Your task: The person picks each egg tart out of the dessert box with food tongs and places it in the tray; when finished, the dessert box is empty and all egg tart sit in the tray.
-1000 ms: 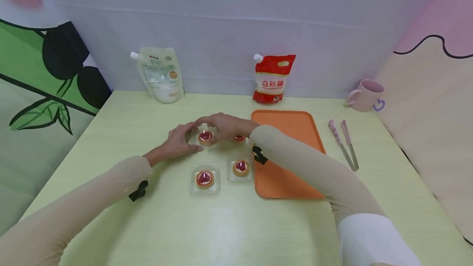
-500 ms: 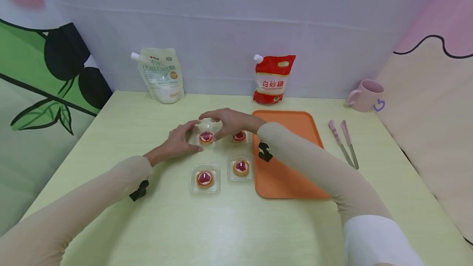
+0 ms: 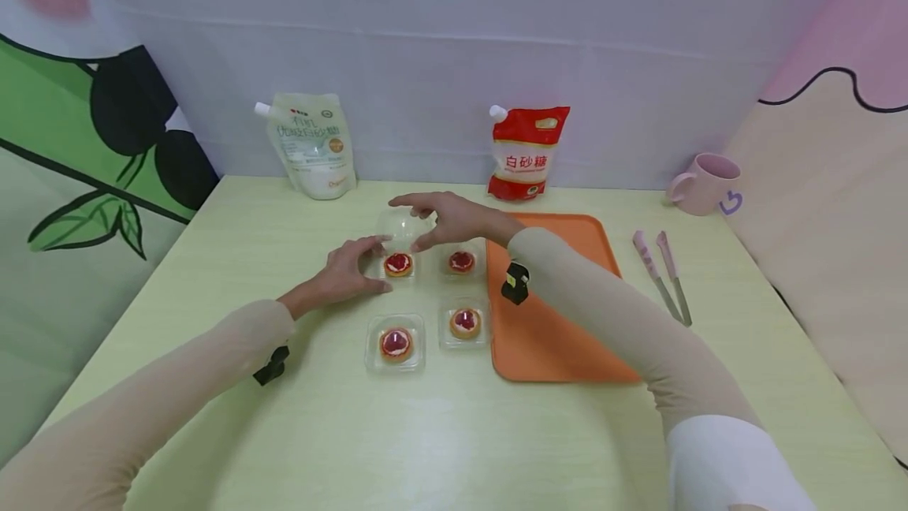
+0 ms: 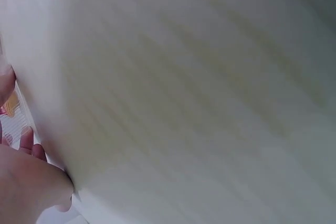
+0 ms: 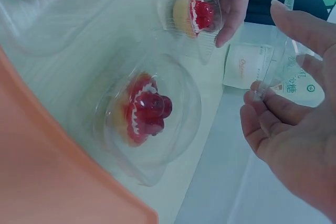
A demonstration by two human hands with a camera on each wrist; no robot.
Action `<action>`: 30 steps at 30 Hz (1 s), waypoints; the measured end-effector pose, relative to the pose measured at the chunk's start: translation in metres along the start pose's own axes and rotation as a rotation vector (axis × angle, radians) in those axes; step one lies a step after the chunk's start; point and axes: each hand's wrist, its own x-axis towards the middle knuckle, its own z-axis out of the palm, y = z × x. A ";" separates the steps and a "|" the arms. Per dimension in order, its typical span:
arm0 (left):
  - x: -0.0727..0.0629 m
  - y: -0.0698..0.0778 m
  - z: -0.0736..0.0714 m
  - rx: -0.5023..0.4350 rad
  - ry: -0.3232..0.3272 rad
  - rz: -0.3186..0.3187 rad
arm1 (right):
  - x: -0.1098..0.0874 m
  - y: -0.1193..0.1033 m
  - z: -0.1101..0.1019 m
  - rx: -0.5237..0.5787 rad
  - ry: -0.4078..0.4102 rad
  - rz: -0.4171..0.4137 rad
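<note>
The left hand [image 3: 345, 268] rests on the table [image 3: 284, 416], thumb and fingers curled round the base of the far-left tart box [image 3: 397, 265]. The right hand [image 3: 445, 219], just behind it, pinches the clear lid [image 3: 401, 225], swung up and back. The tart [image 3: 398, 263] sits uncovered between both hands. The left wrist view shows almost nothing but blurred table.

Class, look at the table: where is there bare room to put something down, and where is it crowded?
Bare patches: the orange tray, the near table edge in front of the four tart boxes, and the strip between the tray and the tongs. Crowded: the far-left box, where the left hand and right hand work.
</note>
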 end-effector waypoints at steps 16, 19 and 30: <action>-0.002 -0.001 -0.040 -0.229 -0.232 -0.064 | 0.003 0.010 -0.012 0.699 0.055 0.146; 0.000 0.006 -0.058 -0.246 -0.194 -0.057 | 0.002 0.007 -0.015 0.808 0.051 0.165; 0.013 0.056 -0.066 -0.104 0.259 0.216 | 0.007 0.005 -0.009 0.996 -0.003 0.217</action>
